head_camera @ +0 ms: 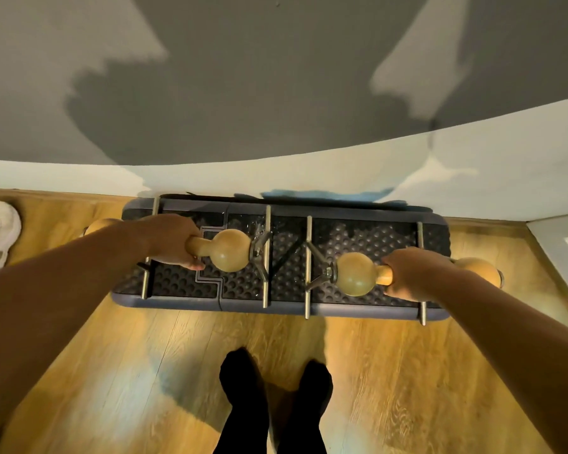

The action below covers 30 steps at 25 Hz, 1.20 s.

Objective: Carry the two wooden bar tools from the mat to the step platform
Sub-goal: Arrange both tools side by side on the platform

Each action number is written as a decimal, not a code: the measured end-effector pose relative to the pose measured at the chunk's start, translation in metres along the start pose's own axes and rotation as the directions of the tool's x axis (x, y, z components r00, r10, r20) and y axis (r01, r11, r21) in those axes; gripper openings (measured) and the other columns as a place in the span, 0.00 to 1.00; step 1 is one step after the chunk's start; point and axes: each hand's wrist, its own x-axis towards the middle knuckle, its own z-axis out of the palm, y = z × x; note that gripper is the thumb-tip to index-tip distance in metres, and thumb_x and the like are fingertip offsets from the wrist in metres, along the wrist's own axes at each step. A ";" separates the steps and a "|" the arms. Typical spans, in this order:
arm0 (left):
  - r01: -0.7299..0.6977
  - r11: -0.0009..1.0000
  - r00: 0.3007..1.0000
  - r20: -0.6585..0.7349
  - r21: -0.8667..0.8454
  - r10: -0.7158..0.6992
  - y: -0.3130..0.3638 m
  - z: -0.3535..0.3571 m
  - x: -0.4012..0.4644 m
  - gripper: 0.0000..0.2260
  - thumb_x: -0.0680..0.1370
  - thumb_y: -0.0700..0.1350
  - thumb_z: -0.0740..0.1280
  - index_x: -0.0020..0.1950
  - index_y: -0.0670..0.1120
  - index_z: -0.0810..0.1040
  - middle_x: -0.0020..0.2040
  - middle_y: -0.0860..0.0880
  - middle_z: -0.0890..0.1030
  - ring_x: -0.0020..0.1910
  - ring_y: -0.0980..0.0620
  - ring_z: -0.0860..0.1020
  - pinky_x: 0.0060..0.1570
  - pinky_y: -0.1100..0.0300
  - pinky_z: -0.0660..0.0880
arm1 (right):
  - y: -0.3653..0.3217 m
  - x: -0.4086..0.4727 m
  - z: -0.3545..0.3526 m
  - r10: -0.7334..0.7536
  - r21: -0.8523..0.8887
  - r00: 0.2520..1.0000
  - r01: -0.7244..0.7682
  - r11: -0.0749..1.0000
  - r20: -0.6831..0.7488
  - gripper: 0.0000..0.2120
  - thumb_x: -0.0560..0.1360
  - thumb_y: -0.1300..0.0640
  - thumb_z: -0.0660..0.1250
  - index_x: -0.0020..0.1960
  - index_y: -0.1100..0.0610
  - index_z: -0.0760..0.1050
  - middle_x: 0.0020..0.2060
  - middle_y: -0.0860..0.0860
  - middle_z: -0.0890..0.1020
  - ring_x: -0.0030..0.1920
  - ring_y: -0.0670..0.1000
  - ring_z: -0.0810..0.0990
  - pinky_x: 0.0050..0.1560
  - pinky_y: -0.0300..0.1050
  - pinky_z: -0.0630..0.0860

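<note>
Task nearly done: both wooden bars sit over the step platform (pixel 164 301) by the wall. Left hand (pixel 171 239) fingers clenched on left bar (pixel 225 250), right hand (pixel 417 273) fingers clenched on right bar (pixel 358 273). Left: let go. Can't tell if metal feet bear weight. Outer knobs partly hidden by arms; mat not in view.
</note>
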 end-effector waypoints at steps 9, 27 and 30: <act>-0.006 1.000 0.999 -0.032 0.016 0.007 0.014 0.003 -0.007 0.11 0.72 0.65 0.73 0.43 0.60 0.80 0.36 0.60 0.82 0.37 0.61 0.79 0.48 0.55 0.80 | -0.016 0.001 -0.024 -0.001 0.012 1.000 0.002 1.000 -0.008 0.05 0.71 0.52 0.71 0.39 0.45 0.76 0.35 0.45 0.81 0.36 0.46 0.80 0.38 0.45 0.77; -0.064 0.998 0.995 -0.071 -0.019 0.063 0.033 0.004 0.010 0.11 0.72 0.64 0.74 0.39 0.61 0.76 0.37 0.60 0.81 0.38 0.61 0.79 0.40 0.60 0.72 | -0.048 0.020 -0.018 -0.042 0.017 0.994 0.044 0.999 -0.102 0.03 0.73 0.50 0.70 0.46 0.45 0.77 0.37 0.44 0.80 0.37 0.46 0.79 0.39 0.44 0.77; -0.074 0.996 0.996 -0.050 -0.056 0.071 0.028 0.007 0.008 0.10 0.73 0.63 0.75 0.42 0.61 0.78 0.37 0.60 0.81 0.38 0.60 0.80 0.45 0.59 0.76 | -0.052 0.021 -0.018 -0.049 0.005 0.994 0.049 0.999 -0.096 0.02 0.74 0.50 0.69 0.44 0.45 0.77 0.36 0.44 0.80 0.37 0.46 0.79 0.39 0.43 0.76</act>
